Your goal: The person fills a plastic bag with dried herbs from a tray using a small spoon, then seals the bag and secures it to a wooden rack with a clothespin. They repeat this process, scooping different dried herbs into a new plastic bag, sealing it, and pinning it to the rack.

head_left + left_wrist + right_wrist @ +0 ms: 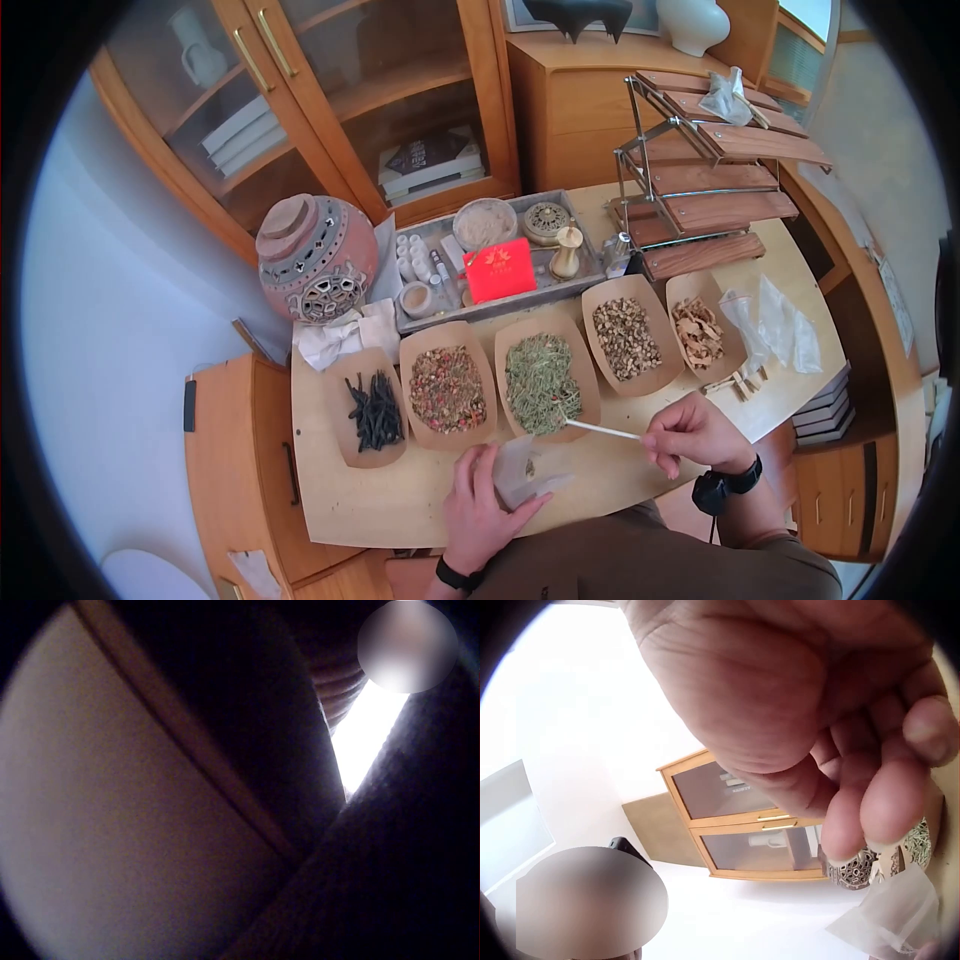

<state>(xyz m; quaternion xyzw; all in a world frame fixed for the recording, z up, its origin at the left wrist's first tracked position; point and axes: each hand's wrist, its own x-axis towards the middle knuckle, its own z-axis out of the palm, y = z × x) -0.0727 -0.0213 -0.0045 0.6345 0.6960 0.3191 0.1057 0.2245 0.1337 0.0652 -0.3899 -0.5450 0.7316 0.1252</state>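
Observation:
In the head view the left hand [482, 512] holds a small translucent pouch [520, 472] between thumb and fingers, with a little plant matter showing inside. The right hand [697, 437] pinches a thin white stick [605, 431], whose far end touches the green dried herb [541, 384] in the middle paper tray [512, 335]. The right wrist view shows the right palm and curled fingers [780, 712] close up, with the pouch [892, 911] beyond them. The left wrist view is dark and shows no hand clearly.
Paper trays hold black pods [376, 412], reddish mixed pieces [448, 390], brownish chunks [627, 340] and tan slices [698, 333]. Behind them stand a grey tray [450, 316] with a red packet [500, 271], a patterned pot [320, 262] and a tiered wooden rack [710, 180]. Plastic bags [785, 325] lie right.

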